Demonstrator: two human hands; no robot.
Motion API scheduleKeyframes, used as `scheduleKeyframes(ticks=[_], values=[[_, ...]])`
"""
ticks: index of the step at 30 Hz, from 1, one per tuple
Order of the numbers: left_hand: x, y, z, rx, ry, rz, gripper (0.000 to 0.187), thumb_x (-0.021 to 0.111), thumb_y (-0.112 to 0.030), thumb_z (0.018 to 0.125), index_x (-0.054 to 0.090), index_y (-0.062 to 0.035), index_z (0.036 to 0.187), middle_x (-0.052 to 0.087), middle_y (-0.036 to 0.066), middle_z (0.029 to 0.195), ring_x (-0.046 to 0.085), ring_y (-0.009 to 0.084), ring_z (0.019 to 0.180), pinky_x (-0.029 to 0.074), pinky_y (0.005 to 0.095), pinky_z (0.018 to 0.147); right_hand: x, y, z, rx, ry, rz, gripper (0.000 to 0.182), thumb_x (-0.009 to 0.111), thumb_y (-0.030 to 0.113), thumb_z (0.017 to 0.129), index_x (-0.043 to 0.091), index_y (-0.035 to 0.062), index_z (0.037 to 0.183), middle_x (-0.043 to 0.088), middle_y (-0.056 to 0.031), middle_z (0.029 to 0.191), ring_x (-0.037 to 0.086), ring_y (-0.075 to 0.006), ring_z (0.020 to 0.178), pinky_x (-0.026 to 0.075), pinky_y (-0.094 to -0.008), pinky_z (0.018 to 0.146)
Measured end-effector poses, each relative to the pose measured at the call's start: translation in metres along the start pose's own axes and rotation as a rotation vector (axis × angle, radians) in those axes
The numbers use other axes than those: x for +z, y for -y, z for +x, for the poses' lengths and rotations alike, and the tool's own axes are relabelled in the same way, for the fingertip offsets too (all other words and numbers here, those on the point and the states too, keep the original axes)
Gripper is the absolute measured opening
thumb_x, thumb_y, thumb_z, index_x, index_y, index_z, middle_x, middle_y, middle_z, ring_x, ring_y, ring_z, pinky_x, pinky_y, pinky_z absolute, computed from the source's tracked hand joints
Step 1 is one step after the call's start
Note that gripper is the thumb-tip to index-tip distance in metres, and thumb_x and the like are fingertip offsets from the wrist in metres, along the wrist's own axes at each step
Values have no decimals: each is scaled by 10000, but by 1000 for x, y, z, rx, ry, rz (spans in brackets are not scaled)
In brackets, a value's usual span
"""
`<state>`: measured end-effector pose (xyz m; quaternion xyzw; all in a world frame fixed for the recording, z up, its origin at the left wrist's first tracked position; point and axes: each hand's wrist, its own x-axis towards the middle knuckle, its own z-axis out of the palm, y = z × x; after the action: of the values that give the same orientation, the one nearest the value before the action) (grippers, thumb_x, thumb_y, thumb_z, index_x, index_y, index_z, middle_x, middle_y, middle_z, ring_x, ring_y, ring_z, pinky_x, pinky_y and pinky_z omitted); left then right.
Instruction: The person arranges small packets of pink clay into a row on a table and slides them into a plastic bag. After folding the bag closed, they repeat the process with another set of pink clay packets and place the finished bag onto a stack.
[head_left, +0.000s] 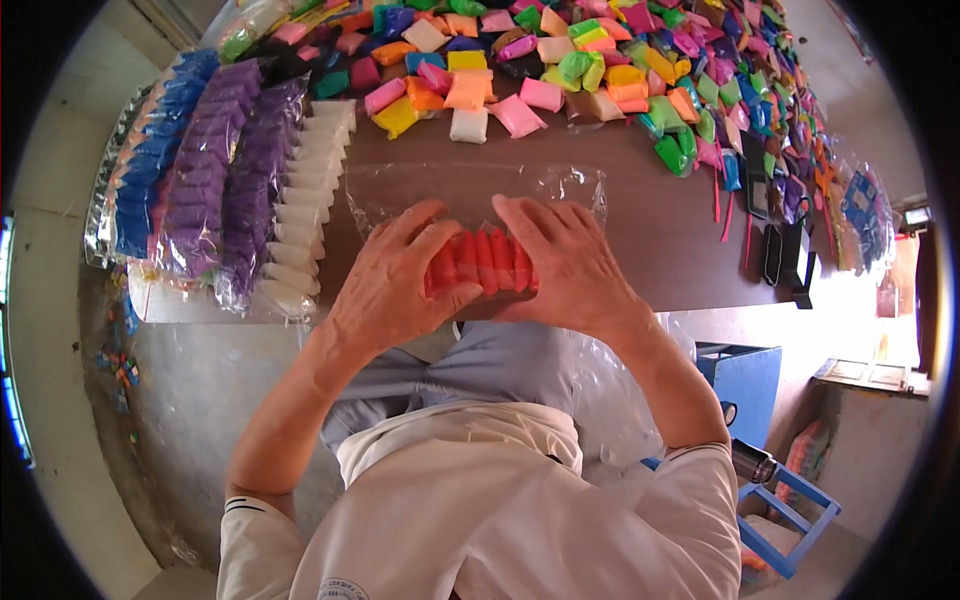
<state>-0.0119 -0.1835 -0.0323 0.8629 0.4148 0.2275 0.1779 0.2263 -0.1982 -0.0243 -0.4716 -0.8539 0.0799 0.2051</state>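
A row of red packets (480, 262) lies inside a clear plastic bag (450, 185) at the near edge of the brown table. My left hand (405, 265) is curled round the left end of the row, its thumb along the near side. On the right end, my right hand (565, 262) grips the same row, fingers bent over the top. The bag's loose, see-through part spreads flat on the table beyond both hands.
Many small coloured packets (468, 90) are heaped across the far side of the table (400, 150). Bagged rows of white (305, 190), purple (205, 165) and blue packets (150, 170) stand at the left. A black holder (797, 255) sits at the right edge, above a blue stool (790, 520).
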Motion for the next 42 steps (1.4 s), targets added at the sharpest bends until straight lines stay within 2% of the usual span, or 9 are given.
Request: scheduleKeyframes(ticks=[7, 14, 16, 20, 22, 32, 34, 38, 42], values=[[5, 3, -1, 16, 69, 41, 664, 816, -365, 740, 565, -30, 1255, 526, 199, 1346, 551, 383, 1193, 414, 472, 1033, 4, -5, 5, -55, 157, 60, 798, 908, 334, 543, 576, 133, 1240, 689, -62, 999, 621, -261, 1008, 419, -384, 968], [3, -1, 5, 40, 162, 10, 678, 825, -353, 718, 569, -15, 1248, 592, 172, 1277, 577, 352, 1165, 398, 448, 1053, 4, -1, 3, 41, 101, 80, 806, 913, 347, 526, 599, 143, 1239, 696, -46, 968, 621, -254, 984, 417, -389, 967], [4, -2, 5, 66, 121, 8, 686, 833, -340, 701, 572, -11, 1244, 616, 162, 1244, 586, 348, 1145, 397, 448, 1052, 4, -2, 4, -50, 146, 94, 864, 920, 341, 519, 579, 138, 1287, 691, -67, 950, 617, -275, 999, 407, -390, 983], [2, -1, 4, 74, 172, 25, 695, 843, -334, 682, 576, -20, 1243, 621, 154, 1237, 588, 351, 1133, 395, 446, 1054, -1, -3, 4, -26, 233, 134, 894, 925, 334, 522, 562, 145, 1317, 681, -70, 1020, 608, -285, 1019, 396, -386, 1004], [2, 0, 3, 58, 196, 20, 697, 852, -323, 668, 580, -27, 1238, 623, 148, 1235, 587, 354, 1129, 394, 443, 1057, -3, -1, -1, -40, 109, 45, 923, 932, 315, 503, 570, 117, 1329, 651, -72, 1108, 603, -291, 1017, 377, -424, 1034], [5, 6, 15, 56, 205, -45, 629, 828, -299, 706, 585, -27, 1219, 642, 162, 1196, 586, 365, 1137, 408, 457, 1030, 7, -26, -4, -76, 78, 33, 718, 911, 395, 548, 648, 177, 1179, 637, -38, 990, 603, -230, 976, 470, -389, 902], [-2, 7, 27, -15, 360, -144, 602, 818, -301, 730, 593, -28, 1216, 643, 172, 1200, 572, 368, 1164, 409, 457, 1031, 5, -32, 1, -66, 113, 14, 713, 900, 410, 570, 644, 177, 1193, 637, -42, 977, 606, -240, 972, 465, -390, 916], [-2, 9, 30, 25, 310, -80, 598, 812, -316, 744, 596, -25, 1220, 650, 181, 1182, 572, 374, 1162, 412, 452, 1030, -9, -23, 2, -36, 139, 11, 721, 900, 387, 583, 652, 134, 1211, 655, -79, 1060, 611, -294, 992, 485, -399, 914], [3, 14, 24, 70, 217, -93, 531, 768, -336, 800, 611, -26, 1201, 662, 188, 1152, 589, 376, 1130, 416, 450, 1023, -26, -35, -1, -39, -73, 99, 619, 862, 354, 690, 655, 106, 1218, 663, -112, 1130, 616, -307, 1038, 491, -408, 932]])
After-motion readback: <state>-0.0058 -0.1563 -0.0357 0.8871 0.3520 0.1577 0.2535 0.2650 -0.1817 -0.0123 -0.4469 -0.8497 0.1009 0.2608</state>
